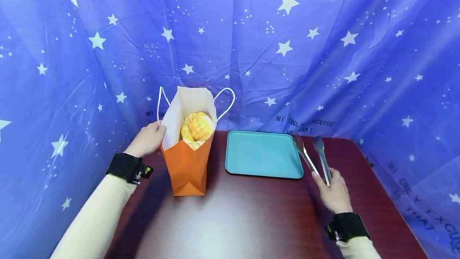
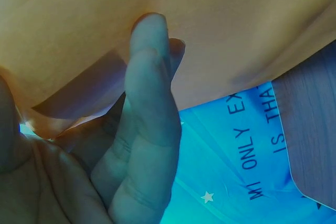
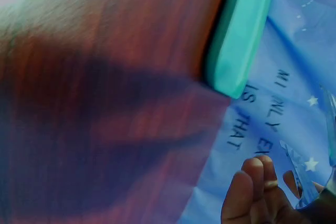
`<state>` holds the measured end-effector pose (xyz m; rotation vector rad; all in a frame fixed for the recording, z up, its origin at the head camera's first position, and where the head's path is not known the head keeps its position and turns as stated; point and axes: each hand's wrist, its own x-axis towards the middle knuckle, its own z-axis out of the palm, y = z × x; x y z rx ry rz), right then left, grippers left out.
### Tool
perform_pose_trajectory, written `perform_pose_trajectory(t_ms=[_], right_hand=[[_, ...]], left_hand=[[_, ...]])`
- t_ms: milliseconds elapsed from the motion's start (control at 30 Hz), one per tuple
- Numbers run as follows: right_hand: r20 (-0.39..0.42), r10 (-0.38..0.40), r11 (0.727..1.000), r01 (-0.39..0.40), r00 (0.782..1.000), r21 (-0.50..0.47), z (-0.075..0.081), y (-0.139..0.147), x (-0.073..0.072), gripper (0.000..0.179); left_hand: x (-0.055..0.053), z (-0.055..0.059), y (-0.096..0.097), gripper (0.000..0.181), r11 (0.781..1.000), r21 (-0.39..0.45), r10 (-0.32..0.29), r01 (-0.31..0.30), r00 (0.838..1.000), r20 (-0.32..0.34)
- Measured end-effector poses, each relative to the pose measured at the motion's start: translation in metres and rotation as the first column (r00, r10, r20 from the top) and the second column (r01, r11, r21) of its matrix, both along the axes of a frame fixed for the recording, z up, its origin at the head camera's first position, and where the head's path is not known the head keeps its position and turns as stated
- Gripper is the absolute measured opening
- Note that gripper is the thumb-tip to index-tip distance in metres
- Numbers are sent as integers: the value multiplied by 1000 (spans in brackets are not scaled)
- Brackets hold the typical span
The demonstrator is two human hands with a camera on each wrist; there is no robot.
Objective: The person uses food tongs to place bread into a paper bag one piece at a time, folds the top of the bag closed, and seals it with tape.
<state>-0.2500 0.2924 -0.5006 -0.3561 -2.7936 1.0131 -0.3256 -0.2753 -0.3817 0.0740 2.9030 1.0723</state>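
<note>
An orange paper bag [image 1: 187,171] with a white inside and white cord handles stands open on the table's left half. Its rim is pinched on the left side by my left hand [image 1: 147,138]; in the left wrist view the fingers [image 2: 152,93] lie along the paper. Inside the bag sits a yellow braided bread roll [image 1: 198,126]. My right hand [image 1: 335,193] holds metal tongs [image 1: 323,159] near their closed end, with the two arms spread apart and nothing between the tips. The tongs' left tip overlaps the right edge of a teal tray [image 1: 264,154] in the head view.
The tray lies at the back middle of the dark red wooden table [image 1: 244,219], right of the bag. A blue curtain [image 1: 251,51] with white stars hangs behind and along both sides, close to the table's edges.
</note>
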Motion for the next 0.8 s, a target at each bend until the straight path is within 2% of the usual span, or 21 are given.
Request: perform_pose_trajectory(t_ms=[367,533,800], right_hand=[[84,-77,997,75,993,37,-21,22,-10,82],[155,-107,994,100,982,53,-26,31,-15,88],[188,-143,988,130,972,79,-40,44,-21,91]], left_hand=[[1,0,0,59,999,-46,-2,1,1000,-18],[0,1,0,58,999,-47,2,-3,1000,-24],[1,-2,-2,56,998,-54,10,-12,999,-38]])
